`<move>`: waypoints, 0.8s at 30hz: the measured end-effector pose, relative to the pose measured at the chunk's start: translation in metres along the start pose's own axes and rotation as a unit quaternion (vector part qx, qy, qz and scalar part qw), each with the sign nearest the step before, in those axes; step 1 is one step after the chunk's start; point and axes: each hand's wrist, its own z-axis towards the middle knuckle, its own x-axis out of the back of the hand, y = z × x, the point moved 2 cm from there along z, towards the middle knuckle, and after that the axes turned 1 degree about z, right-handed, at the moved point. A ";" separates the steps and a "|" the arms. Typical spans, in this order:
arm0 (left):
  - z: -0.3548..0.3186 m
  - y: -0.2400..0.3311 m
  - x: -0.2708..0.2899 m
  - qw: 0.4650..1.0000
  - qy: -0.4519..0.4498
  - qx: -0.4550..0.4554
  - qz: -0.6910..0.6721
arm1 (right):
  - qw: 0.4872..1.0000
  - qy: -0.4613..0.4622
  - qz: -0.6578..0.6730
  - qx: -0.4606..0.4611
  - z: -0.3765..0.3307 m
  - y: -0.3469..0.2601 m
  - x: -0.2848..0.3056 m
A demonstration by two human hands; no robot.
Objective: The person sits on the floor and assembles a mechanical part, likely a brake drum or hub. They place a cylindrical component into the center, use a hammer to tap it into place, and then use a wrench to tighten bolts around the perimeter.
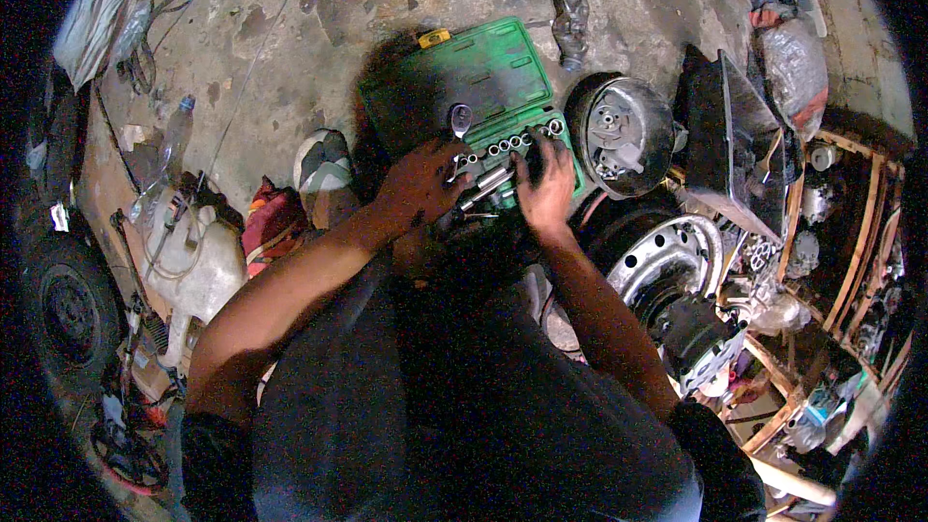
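Observation:
An open green socket-set case lies on the stained concrete floor in front of me, with a row of shiny sockets along its lower tray. My left hand rests on the case's lower left part, fingers curled around a chrome ratchet wrench whose round head sticks up above my knuckles. My right hand lies on the tray just right of it, fingertips among the sockets and a chrome extension bar; what it grips is hidden.
A round metal drum part sits right of the case, a steel wheel rim below it. A white plastic canister, a clear bottle and a red bag lie left. A tyre stands at far left; wooden racks with parts at right.

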 end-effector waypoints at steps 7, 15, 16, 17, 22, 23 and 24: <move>0.000 -0.007 -0.002 1.000 -0.003 -0.003 -0.020 | 0.998 -0.061 0.010 -0.012 0.010 -0.010 0.004; 0.000 -0.018 -0.009 1.000 0.017 -0.024 -0.002 | 0.998 -0.058 0.021 0.020 0.020 -0.002 0.006; 0.001 -0.017 -0.007 0.999 0.018 -0.030 -0.003 | 0.998 -0.057 0.031 0.021 0.022 -0.003 0.009; 0.001 -0.015 -0.006 1.000 0.014 -0.024 -0.003 | 0.997 -0.057 0.041 0.021 0.024 -0.004 0.011; 0.001 0.023 0.022 0.995 0.039 -0.046 -0.085 | 0.950 -0.022 0.298 -0.095 0.022 -0.040 0.059; 0.002 0.040 0.032 0.991 0.054 -0.062 -0.103 | 0.922 -0.023 0.363 -0.134 0.022 -0.055 0.076; 0.002 0.060 0.045 0.988 0.069 -0.077 -0.117 | 0.921 -0.011 0.373 -0.115 0.023 -0.065 0.088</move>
